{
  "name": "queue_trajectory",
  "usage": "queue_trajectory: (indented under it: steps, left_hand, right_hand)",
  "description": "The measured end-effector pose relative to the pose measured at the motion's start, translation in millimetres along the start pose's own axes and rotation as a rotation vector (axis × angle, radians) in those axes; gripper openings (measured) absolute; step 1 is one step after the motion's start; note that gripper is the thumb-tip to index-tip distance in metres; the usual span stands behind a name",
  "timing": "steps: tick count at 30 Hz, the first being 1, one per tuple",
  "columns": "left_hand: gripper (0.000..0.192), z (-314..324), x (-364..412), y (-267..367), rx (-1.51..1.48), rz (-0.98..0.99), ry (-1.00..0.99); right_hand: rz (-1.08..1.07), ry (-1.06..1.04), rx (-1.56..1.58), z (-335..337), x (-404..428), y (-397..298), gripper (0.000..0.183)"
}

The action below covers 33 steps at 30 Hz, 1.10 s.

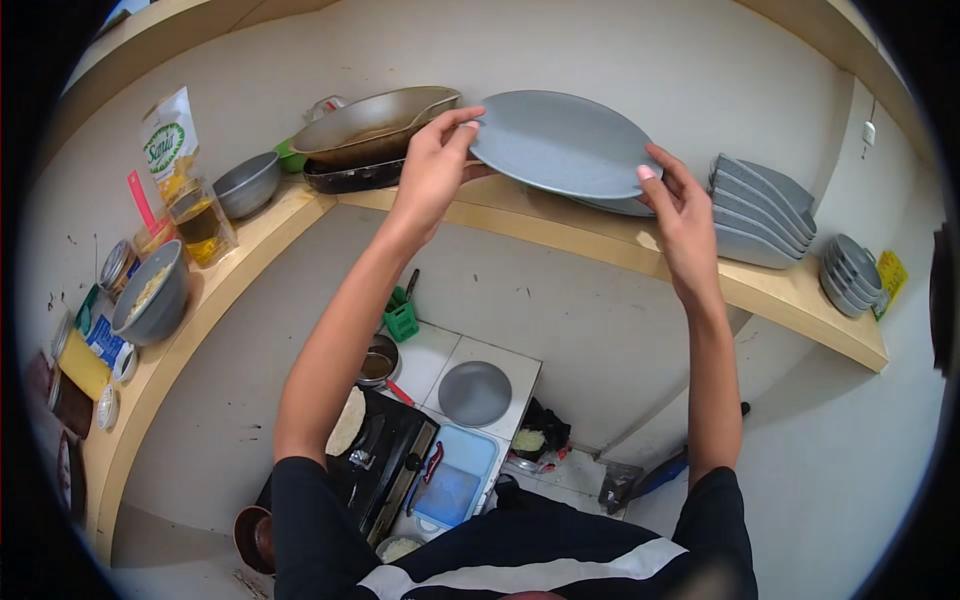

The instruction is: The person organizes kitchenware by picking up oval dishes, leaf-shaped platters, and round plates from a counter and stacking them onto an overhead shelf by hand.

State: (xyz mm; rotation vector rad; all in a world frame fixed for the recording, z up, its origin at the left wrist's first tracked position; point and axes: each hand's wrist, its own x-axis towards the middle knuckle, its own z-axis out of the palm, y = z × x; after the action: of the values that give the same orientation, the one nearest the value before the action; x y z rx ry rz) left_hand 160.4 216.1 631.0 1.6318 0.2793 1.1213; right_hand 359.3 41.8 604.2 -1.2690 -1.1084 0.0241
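A round grey plate (562,142) is held up at the wooden wall shelf (510,217), its top face tilted towards me. My left hand (442,165) grips its left rim, thumb and fingers at the edge. On the right rim, my right hand (679,199) has its thumb in front and its fingers by the edge. Beneath the held plate, the edge of another grey plate (611,206) shows at the shelf; most of it is hidden. Left of my left hand, a large wok (375,124) rests over a black frying pan (352,178).
Grey square dishes (761,214) stand stacked at right, near small grey bowls (851,274). An oil pouch and container (199,221) stand on the left shelf with a bowl of shredded food (154,292). Below are a gas stove (390,442), a grey plate (475,394) and a blue tray (450,480).
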Motion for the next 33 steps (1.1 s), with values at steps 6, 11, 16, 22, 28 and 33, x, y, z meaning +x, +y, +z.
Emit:
queue_trajectory:
  steps: [6,11,16,22,28,33]
  left_hand:
    - [0.044,12.0,38.8,-38.1,0.373,-0.047,-0.017]
    - [0.044,15.0,53.7,-55.3,0.481,-0.054,-0.016]
    - [0.045,23.7,65.0,-70.9,0.492,-0.017,-0.074]
    - [0.047,25.1,76.2,-76.9,0.537,-0.058,-0.137]
    - [0.045,30.4,77.3,-72.1,0.604,-0.018,-0.197]
    - [0.049,41.9,77.0,-74.6,0.630,-0.047,-0.247]
  right_hand:
    - [-0.138,0.003,-0.508,1.9,2.7,8.3,0.076]
    - [-0.043,-0.034,-0.616,0.4,5.3,8.0,0.081]
    - [-0.002,-0.030,-0.658,-5.0,4.8,15.2,0.083]
    - [0.056,-0.034,-0.722,-3.5,3.9,14.5,0.083]
    - [0.118,-0.002,-0.790,1.5,0.5,12.4,0.080]
    - [0.015,0.056,-0.804,6.2,3.5,15.4,0.072]
